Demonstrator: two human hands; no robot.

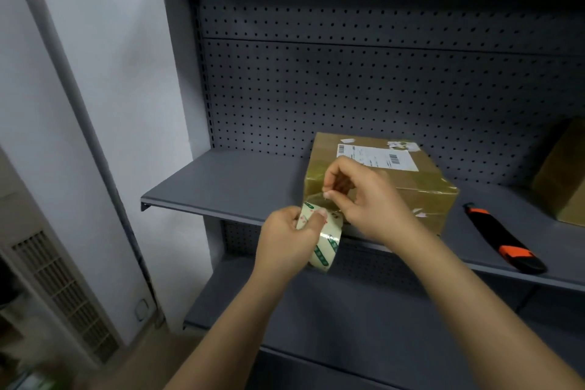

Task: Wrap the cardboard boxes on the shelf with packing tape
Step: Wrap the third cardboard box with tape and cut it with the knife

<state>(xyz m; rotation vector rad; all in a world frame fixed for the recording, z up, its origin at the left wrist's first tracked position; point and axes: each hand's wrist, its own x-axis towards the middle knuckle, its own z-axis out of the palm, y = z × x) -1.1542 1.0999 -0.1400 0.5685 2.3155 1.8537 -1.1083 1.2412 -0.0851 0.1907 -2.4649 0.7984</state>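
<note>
A cardboard box (408, 190) with a white shipping label and shiny tape bands stands on the grey shelf (228, 180). In front of its near left corner, my left hand (288, 241) grips a roll of clear packing tape (326, 242) with green print, thumb pressed on its rim. My right hand (364, 199) pinches the loose tape end (316, 198) just above the roll, close to the box's left face. A second cardboard box (563, 180) sits at the far right, partly cut off by the frame edge.
A black and orange utility knife (503, 239) lies on the shelf right of the box. A perforated grey back panel (364, 85) rises behind. A lower shelf (316, 310) juts out beneath. A white wall and a vent grille (63, 294) are at the left.
</note>
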